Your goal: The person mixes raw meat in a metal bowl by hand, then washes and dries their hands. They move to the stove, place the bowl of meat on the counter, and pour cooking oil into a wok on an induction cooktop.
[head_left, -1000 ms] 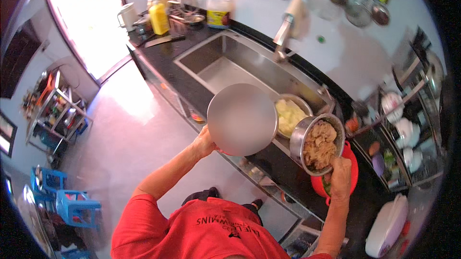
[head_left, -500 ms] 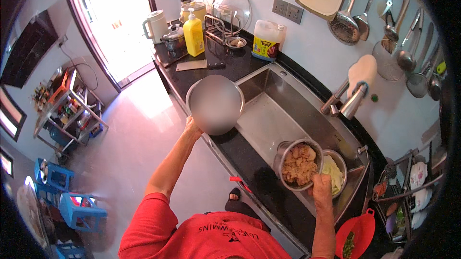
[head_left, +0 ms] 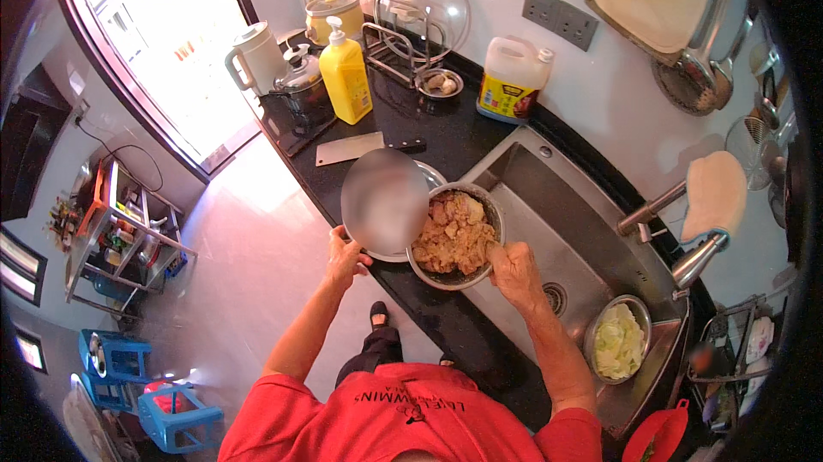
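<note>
My left hand [head_left: 345, 258] grips the near left rim of a shiny metal bowl [head_left: 435, 174] at the counter's edge. A grey blur hides most of that bowl's inside. My right hand [head_left: 513, 270] is closed on the right rim of a second metal bowl [head_left: 500, 220]. Brownish, coated chunks of food, like marinated meat [head_left: 454, 235], fill it. This bowl is beside the first one's right edge, overlapping it in view; I cannot tell whether they touch. Pale green cut cabbage [head_left: 619, 340] lies in another metal bowl [head_left: 591, 351] in the sink's right part.
A cleaver [head_left: 351, 148] lies behind the bowls. Beyond it stand a yellow pump bottle [head_left: 345, 81], a lidded pot [head_left: 302, 89] and a small dish of garlic [head_left: 440, 83]. A plastic jug [head_left: 513, 81] is behind the sink [head_left: 536, 196]. The faucet [head_left: 699, 261] reaches in from the right.
My right hand has carried the bowl of meat left, from over the cabbage bowl to beside the left bowl. The cabbage bowl now shows whole. The view has shifted.
</note>
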Available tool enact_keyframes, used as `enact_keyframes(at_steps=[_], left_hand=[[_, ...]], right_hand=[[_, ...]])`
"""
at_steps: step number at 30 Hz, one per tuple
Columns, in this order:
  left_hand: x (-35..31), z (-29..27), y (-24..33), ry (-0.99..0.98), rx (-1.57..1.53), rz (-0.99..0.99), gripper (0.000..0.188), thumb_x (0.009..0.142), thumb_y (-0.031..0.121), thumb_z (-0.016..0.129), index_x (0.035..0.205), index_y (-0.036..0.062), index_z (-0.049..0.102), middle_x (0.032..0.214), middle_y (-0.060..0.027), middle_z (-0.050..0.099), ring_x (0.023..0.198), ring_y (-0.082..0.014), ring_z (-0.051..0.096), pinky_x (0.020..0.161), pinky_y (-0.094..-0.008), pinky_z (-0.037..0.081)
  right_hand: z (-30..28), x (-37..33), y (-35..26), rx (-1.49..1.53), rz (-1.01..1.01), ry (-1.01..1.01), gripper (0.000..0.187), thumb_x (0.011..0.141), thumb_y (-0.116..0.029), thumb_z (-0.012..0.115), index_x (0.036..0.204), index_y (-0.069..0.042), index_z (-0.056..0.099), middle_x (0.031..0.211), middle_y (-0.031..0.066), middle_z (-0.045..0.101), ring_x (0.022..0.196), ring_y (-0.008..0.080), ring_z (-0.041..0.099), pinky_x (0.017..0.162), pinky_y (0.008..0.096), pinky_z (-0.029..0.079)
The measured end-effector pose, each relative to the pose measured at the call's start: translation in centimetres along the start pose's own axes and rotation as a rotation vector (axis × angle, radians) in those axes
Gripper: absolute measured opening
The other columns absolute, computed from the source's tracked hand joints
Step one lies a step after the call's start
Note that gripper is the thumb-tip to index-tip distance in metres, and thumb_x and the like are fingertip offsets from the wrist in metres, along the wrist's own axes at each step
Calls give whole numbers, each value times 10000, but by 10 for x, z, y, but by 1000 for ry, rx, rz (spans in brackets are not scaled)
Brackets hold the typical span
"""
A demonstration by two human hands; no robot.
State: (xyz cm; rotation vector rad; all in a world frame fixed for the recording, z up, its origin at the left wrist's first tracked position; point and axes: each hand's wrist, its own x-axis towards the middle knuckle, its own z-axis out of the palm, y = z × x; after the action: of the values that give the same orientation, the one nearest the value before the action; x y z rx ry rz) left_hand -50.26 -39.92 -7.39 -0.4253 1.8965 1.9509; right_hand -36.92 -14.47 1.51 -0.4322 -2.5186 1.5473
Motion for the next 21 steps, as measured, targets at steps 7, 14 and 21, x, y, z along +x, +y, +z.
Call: enact_keyframes(at_steps=[7, 14, 21], left_hand=[[29, -36, 54, -815, -424, 206, 761, 778, 484, 658, 1368, 130, 332, 1354, -68, 410, 1137, -231, 494, 867, -425, 470], [68, -40, 69, -1020, -661, -2, 655, 814, 431, 590, 1323, 63, 403, 1314, -141, 466, 1173, -295, 484, 972, -485, 410], [88, -43, 79, -753, -583, -113, 567, 830, 434, 514, 1231, 33, 488, 1195, -135, 558, 1088, -283, 546, 936, -439, 445]], right_hand=[[81, 47, -39, 271, -4, -90, 353, 849, -159, 467, 541, 8, 511, 490, 18, 471, 444, 91, 435, 399, 265, 323], [136, 76, -32, 382, 147, -228, 419, 892, -268, 455, 635, 45, 565, 518, 58, 524, 475, 147, 501, 474, 307, 416], [139, 74, -78, -63, -321, 159, 409, 741, -176, 691, 1109, -58, 559, 1078, 194, 568, 974, 360, 571, 801, 445, 469]])
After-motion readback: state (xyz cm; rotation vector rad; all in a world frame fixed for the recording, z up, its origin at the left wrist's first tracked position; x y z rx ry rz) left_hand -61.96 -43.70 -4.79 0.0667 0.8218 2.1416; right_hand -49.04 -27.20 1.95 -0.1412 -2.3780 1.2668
